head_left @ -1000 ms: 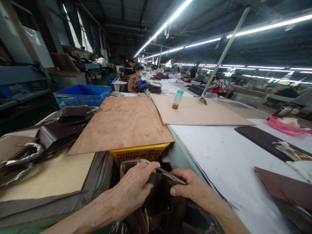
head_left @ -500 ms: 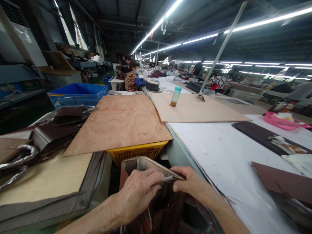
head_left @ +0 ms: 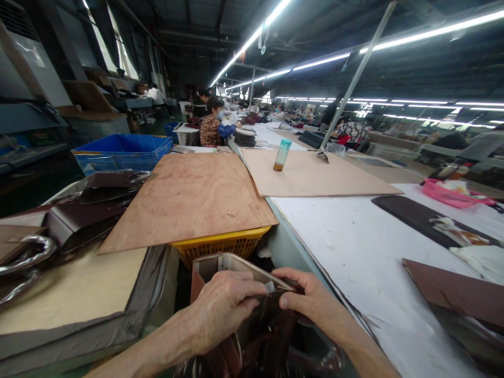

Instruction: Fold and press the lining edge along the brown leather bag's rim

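Pinching bag rim, both hands (head_left: 226,302) palms-down

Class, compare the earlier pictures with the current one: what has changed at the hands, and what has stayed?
The left hand has moved off the far rim of the brown bag, towards the wearer, showing more of the opening. The right hand still grips the rim; the bottle stands unmoved.

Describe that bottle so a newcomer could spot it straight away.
Start at the white-topped table on the right. Farther along it lies a large tan board. The clear bottle is on that, left of the slanting pole, set apart by its teal cap and amber contents.
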The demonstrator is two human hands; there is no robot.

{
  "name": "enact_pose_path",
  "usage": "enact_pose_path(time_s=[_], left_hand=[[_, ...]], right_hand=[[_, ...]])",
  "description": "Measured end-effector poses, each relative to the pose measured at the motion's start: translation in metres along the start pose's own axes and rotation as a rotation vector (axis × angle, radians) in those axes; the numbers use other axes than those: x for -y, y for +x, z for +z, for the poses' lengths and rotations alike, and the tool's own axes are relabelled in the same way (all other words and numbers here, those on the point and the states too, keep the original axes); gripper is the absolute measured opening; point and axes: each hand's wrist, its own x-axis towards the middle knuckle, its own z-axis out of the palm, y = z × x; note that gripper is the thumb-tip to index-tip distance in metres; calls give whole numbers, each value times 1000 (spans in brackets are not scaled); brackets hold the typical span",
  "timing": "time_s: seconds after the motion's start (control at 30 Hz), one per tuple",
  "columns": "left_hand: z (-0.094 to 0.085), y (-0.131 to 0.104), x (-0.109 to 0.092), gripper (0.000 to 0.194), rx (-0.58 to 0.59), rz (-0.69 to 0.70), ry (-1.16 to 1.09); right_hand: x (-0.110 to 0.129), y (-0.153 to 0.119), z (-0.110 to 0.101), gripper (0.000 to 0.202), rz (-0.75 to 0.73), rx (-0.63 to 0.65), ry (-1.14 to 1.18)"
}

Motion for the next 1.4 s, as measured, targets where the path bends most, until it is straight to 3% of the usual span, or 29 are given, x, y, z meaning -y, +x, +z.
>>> enact_pose_path(time_s=[0.23, 0.4, 0.6, 0.83, 0.93, 1.23, 1.4], left_hand=[[-8, 10, -9, 18, 194, -137, -140], [-10, 13, -9, 19, 262, -268, -283], [-4, 15, 0, 22, 157, -263, -266], [-4, 15, -3, 25, 135, -322, -221], [-1, 14, -1, 24, 136, -324, -225], [2, 14, 3, 24, 96, -315, -185], [-1, 15, -1, 23, 29, -308, -60]], right_hand=[[10, -13, 8, 7, -175, -162, -313], [16, -17, 20, 12, -140, -219, -385], [17, -13, 25, 16, -145, -278, -375], [-7, -5, 12, 28, -13, -150, 85], [-12, -4, 11, 33, 39, -143, 153], [-12, -5, 10, 15, -20, -227, -56], [-8, -7, 12, 20, -43, -228, -181]])
